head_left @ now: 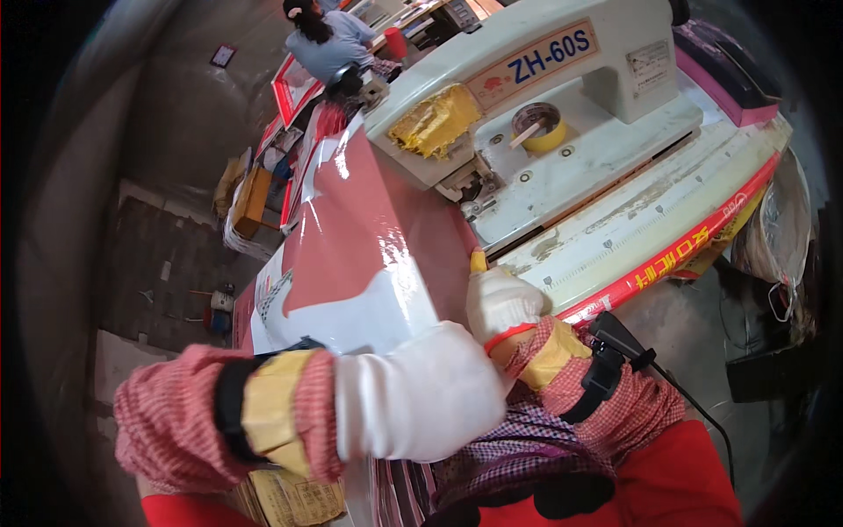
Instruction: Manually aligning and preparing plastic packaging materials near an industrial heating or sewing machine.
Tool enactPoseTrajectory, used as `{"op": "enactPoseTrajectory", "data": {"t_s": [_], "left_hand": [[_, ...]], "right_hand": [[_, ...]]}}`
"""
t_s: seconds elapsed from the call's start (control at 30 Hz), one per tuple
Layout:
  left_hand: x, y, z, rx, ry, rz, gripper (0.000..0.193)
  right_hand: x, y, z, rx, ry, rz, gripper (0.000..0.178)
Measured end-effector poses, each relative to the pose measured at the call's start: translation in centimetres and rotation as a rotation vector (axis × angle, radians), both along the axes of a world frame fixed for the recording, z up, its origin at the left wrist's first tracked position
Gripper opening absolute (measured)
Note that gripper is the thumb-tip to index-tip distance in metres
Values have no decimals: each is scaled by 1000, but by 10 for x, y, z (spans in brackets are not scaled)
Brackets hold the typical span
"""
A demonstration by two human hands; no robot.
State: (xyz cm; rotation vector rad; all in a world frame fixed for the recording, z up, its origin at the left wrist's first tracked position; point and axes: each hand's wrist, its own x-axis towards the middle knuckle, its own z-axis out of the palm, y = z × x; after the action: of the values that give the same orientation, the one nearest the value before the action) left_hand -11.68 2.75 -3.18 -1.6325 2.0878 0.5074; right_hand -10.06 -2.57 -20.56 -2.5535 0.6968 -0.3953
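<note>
A glossy red and white sheet (360,237) lies across the bed of a cream sewing machine (562,114), running toward its needle area (474,189). My left hand (421,391), in a white glove with a red checked sleeve cover, closes on the sheet's near white edge. My right hand (500,299), also in a white glove, presses on the sheet's right edge beside the machine bed, fingers curled.
A yellow tape roll (540,127) sits on the machine bed and crumpled yellow tape (435,119) sticks to its arm. Another person (329,39) sits at the back. More printed sheets (294,88) lie beyond. A red-edged table rim (676,255) runs right.
</note>
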Motion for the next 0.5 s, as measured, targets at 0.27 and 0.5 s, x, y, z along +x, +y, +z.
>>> {"op": "enactPoseTrajectory", "data": {"t_s": [0.27,0.5], "left_hand": [[31,-17,-44,60,-69,283,6],[120,-24,-81,-109,-338,410,9]], "right_hand": [[32,-43,16,194,28,263,22],[55,-56,-2,2177,-325,177,32]]}}
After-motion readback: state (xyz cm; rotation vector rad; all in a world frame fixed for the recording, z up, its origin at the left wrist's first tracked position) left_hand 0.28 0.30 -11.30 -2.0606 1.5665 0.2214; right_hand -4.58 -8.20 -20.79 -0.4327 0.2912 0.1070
